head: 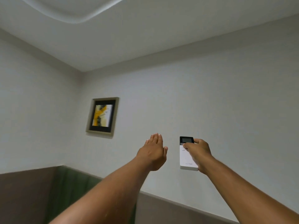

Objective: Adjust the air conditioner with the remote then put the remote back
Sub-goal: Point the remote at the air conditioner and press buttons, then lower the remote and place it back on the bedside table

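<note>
Here, the right hand (198, 152) grips a white remote (187, 156) upright in the air before the pale wall (210, 102), its thumb pressed on the buttons just below the dark screen. The left hand (153, 152) is raised beside it, apart, flat and empty with fingers together. A framed picture (102, 116) hangs on the wall above left.

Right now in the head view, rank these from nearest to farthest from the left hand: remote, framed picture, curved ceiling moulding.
From the left hand:
1. Remote, just to its right, held in the right hand.
2. Framed picture, on the wall up and to the left.
3. Curved ceiling moulding, far overhead.
</note>
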The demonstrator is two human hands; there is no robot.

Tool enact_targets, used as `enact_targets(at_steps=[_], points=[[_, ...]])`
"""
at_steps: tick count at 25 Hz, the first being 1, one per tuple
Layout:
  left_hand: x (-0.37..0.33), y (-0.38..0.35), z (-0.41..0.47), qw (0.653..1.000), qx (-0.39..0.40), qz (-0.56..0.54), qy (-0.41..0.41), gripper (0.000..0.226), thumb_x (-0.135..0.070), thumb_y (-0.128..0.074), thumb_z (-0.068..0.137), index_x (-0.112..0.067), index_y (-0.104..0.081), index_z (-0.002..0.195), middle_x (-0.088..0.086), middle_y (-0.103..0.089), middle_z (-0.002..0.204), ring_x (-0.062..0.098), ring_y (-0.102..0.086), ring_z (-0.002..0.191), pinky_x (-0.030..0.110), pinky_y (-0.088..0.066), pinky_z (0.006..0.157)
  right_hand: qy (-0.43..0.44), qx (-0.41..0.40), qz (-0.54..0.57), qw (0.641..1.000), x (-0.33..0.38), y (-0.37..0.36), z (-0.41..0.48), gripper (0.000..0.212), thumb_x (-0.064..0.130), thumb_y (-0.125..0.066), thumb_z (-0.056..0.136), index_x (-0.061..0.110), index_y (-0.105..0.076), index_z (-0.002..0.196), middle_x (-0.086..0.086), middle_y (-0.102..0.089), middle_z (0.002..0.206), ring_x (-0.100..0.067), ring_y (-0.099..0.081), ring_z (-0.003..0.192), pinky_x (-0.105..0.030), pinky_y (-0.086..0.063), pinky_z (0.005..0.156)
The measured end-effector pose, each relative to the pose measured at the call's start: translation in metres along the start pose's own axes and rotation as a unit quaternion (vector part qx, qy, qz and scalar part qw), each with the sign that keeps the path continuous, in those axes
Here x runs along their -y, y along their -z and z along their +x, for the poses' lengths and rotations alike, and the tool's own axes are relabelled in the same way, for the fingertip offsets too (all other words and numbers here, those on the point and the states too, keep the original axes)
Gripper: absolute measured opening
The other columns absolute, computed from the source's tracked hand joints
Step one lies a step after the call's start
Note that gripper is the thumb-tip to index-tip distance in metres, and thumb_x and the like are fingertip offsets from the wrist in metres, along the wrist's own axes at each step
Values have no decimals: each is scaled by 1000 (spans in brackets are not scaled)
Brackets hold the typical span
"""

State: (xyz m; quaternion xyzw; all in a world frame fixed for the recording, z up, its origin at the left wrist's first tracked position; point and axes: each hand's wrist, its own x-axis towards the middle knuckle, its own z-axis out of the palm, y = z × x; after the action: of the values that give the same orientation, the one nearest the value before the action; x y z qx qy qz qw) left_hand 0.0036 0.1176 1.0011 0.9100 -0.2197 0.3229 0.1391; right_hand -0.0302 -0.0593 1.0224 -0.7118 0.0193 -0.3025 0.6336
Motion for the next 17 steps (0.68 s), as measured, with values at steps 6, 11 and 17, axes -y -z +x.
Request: enact_targets(at_steps=[6, 11, 17], points=[[-90, -38, 44, 991, 18, -75, -108, 64, -43, -13, 101, -9, 7, 150, 8, 8, 161, 19, 8, 146, 33, 2, 115, 1, -113, -57, 992, -3, 116, 7, 27, 18, -80, 76, 20, -61, 96, -8, -70, 86, -25, -68, 73, -29, -51, 56], [-140, -63, 56, 979, 27, -114, -167, 64, -44, -14, 101, -8, 5, 151, 9, 6, 161, 20, 7, 146, 34, 0, 116, -2, -174, -91, 981, -2, 165, -1, 38, 22, -90, 64, 24, -59, 85, -6, -71, 85, -25, -69, 77, -32, -56, 62], [-168, -85, 58, 969, 44, -133, -203, 64, -43, -14, 101, -7, 5, 151, 10, 5, 161, 21, 7, 146, 35, 0, 117, -11, -205, -102, 973, -10, 180, -8, 53, 25, -95, 57, 26, -52, 89, -1, -68, 87, -22, -68, 79, -31, -56, 64]])
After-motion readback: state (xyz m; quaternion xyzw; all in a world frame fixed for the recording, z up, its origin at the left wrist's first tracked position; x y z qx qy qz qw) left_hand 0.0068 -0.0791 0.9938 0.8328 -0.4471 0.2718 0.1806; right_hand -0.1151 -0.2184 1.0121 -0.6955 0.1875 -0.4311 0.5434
